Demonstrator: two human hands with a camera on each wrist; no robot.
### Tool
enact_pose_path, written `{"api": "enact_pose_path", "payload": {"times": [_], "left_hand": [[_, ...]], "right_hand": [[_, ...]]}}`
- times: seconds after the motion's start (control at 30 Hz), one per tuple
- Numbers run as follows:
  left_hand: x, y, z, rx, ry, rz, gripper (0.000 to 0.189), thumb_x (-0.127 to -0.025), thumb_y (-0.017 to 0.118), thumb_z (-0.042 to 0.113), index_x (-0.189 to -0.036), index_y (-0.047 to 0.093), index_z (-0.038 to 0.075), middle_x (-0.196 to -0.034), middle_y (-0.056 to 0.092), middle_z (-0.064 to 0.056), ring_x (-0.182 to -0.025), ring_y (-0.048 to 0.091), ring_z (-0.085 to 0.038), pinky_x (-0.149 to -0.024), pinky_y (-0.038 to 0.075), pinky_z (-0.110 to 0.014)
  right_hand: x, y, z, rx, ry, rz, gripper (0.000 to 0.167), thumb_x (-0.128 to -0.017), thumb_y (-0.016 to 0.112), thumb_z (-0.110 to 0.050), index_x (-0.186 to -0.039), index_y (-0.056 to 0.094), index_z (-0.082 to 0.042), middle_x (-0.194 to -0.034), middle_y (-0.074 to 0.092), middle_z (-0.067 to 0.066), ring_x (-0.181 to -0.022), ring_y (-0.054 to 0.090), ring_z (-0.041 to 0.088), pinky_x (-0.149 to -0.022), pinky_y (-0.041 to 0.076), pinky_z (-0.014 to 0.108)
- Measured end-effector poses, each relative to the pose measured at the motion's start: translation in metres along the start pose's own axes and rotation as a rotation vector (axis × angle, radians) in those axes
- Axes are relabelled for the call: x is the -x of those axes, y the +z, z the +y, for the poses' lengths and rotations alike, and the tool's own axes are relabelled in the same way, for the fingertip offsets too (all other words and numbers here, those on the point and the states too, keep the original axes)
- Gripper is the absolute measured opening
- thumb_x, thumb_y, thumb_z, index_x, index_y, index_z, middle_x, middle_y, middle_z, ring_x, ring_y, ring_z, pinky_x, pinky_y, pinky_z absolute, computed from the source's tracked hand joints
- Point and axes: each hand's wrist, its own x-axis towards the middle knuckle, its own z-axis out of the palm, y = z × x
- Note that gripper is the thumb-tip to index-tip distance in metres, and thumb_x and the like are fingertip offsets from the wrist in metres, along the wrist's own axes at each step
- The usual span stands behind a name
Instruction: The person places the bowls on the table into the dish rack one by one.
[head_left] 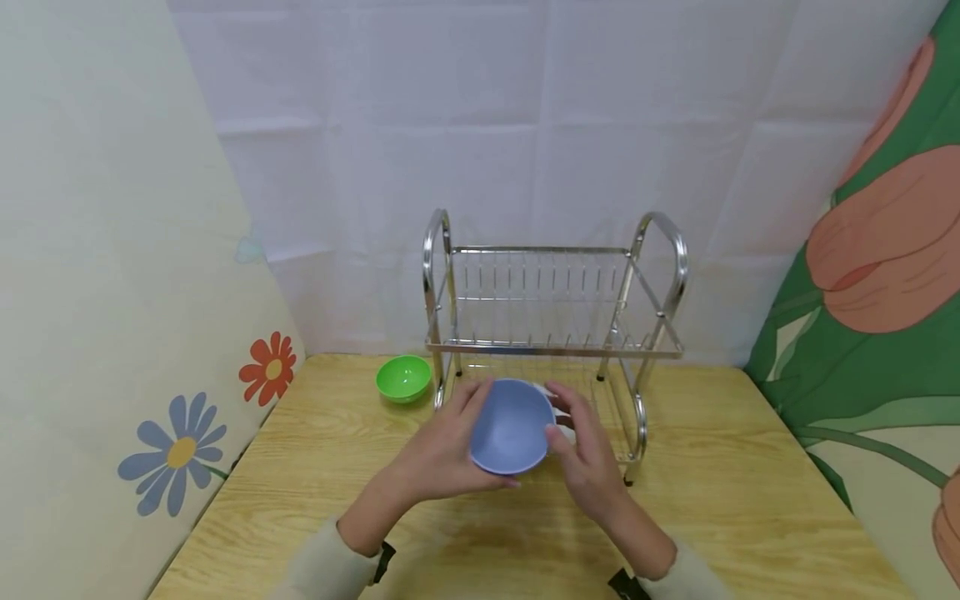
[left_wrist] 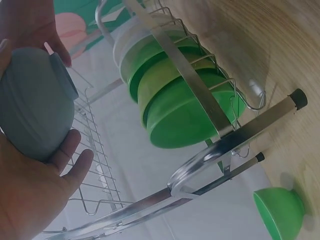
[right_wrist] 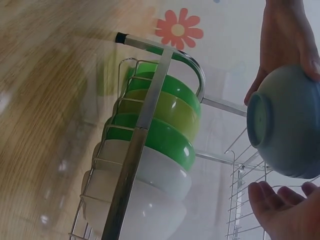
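A blue bowl [head_left: 512, 427] is held in front of the dish rack [head_left: 555, 350], its inside facing the head camera. My left hand [head_left: 450, 450] grips it from the left, thumb along the side and fingers spread underneath. My right hand [head_left: 588, 454] is at the bowl's right rim with fingers loosely bent. In the right wrist view, a gap shows between those right fingertips [right_wrist: 255, 192] and the bowl's outer wall. The bowl's foot ring [right_wrist: 260, 119] points towards the rack in that view.
Several green bowls [left_wrist: 185, 117] and white bowls [right_wrist: 145, 205] stand on edge in the rack's lower tier. Wires and slots form the upper tier [head_left: 540, 287]. A small green bowl [head_left: 403, 379] sits on the wooden table [head_left: 300, 467], left of the rack.
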Motion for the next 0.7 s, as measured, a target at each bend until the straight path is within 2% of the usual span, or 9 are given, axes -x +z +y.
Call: {"api": "enact_pose_path", "payload": {"times": [0.23,0.47,0.7], "left_hand": [[-0.002,0.006,0.002,-0.027,0.004,0.017,0.131,-0.061,0.085,0.068,-0.159,0.021,0.010,-0.150,0.041,-0.011,-0.124,0.056,-0.024,-0.095,0.056,-0.036],[-0.002,0.013,0.005,-0.032,0.011,0.039,0.134,-0.061,0.086,0.066,-0.161,0.015,0.013,-0.150,0.041,-0.014,-0.123,0.056,-0.025,-0.094,0.056,-0.037],[-0.003,0.018,0.008,-0.047,0.026,0.060,0.134,-0.062,0.086,0.065,-0.162,0.013,0.014,-0.152,0.041,-0.016,-0.127,0.054,-0.026,-0.095,0.056,-0.037]], "right_hand": [[-0.002,0.005,-0.002,-0.003,0.005,0.042,0.051,-0.096,0.052,-0.003,-0.146,0.045,-0.007,-0.135,0.057,0.013,-0.112,0.062,0.028,-0.090,0.056,0.032],[-0.003,0.010,-0.003,-0.001,0.042,0.058,0.053,-0.095,0.055,-0.006,-0.146,0.043,-0.002,-0.140,0.055,0.016,-0.118,0.061,0.029,-0.092,0.055,0.035],[-0.002,0.013,-0.004,-0.010,0.087,0.063,0.057,-0.095,0.059,-0.008,-0.149,0.042,-0.009,-0.141,0.056,0.010,-0.123,0.058,0.027,-0.097,0.052,0.040]]}}
